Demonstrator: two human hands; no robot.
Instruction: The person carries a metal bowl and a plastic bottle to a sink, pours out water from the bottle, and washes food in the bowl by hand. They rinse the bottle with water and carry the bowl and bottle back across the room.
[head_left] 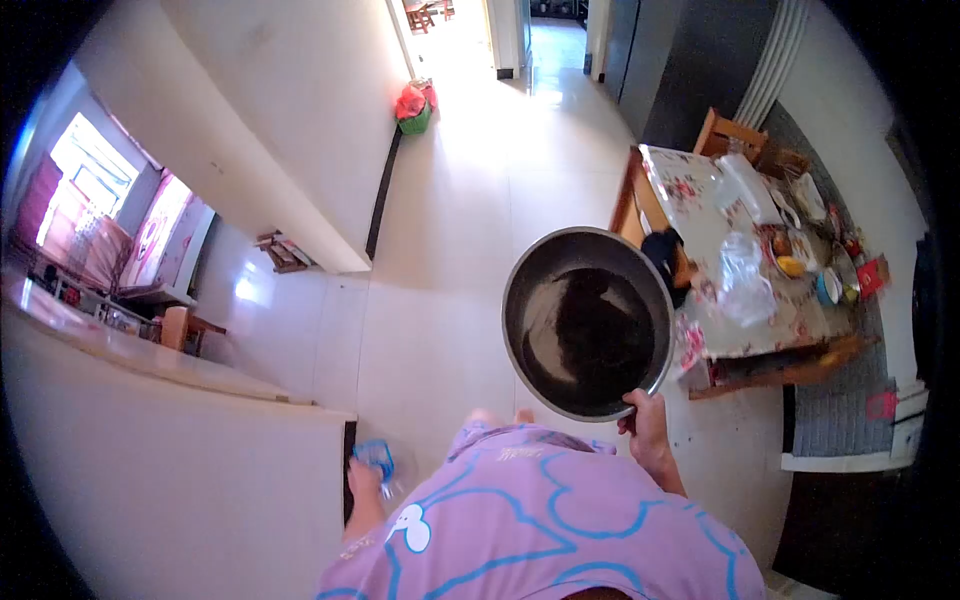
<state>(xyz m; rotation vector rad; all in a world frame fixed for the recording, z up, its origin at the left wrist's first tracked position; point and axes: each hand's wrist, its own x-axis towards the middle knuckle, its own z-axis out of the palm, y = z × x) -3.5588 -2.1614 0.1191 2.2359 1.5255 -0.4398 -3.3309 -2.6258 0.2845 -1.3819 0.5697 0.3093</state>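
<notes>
A deep, round, dark pan [545, 340] with a grey rim is held out in front of my body, its inside facing up towards me. My right hand [648, 430] is closed on its near right edge, with the thumb over the rim. Light shines off the pan's inner surface, and I see no handle. Low at my left side, my left hand [364, 483] is closed on a see-through blue plastic item [375, 456]. That item is blurred, so its kind is unclear.
To the right stands a table [690, 165] with a flowered cover, bearing a clear plastic bag [745, 285], bowls and food. A wooden chair [735, 130] is behind it. A green basket [415, 121] with red bags sits by the left wall. Pale tiled floor [450, 240] leads to doorways.
</notes>
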